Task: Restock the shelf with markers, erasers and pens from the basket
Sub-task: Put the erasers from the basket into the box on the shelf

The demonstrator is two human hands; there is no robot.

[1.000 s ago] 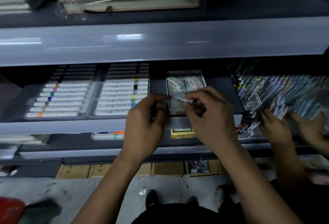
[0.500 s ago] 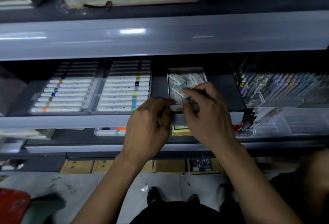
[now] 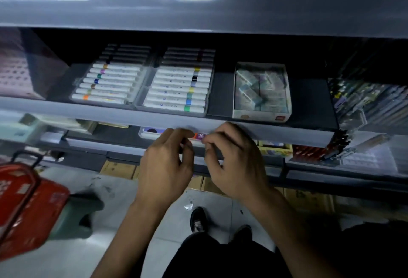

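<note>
The fingers (image 3: pixel 187 143) of the left hand (image 3: pixel 164 167) are loosely curled, thumb near the forefinger, and nothing can be seen between them. The right hand (image 3: pixel 235 162) hangs just beside it with its fingers bent the same way; whether they pinch some small thing cannot be told, as the spot is blurred. Both hands hover in front of the grey front edge of the shelf (image 3: pixel 287 130), below the level of the goods.

Behind that edge, just above the right hand, stands an open white carton (image 3: pixel 260 116) filled with wrapped erasers (image 3: pixel 260 88); they are too jumbled and blurred to count. To its left lie two clear trays side by side. The right tray (image 3: pixel 141 106) holds white markers (image 3: pixel 176 94) with coloured bands, eight in the light and more in shadow behind. The left tray (image 3: pixel 76 83) holds seven lit markers and further dark ones behind. At the far right, pens (image 3: pixel 371 98) are packed in clear racks.

Under the shelf edge, a marker set labelled 36 (image 3: pixel 200 135) shows between the hands. At the lower left a red basket (image 3: pixel 26 207) stands on the floor (image 3: pixel 92 253); its contents are not visible.
</note>
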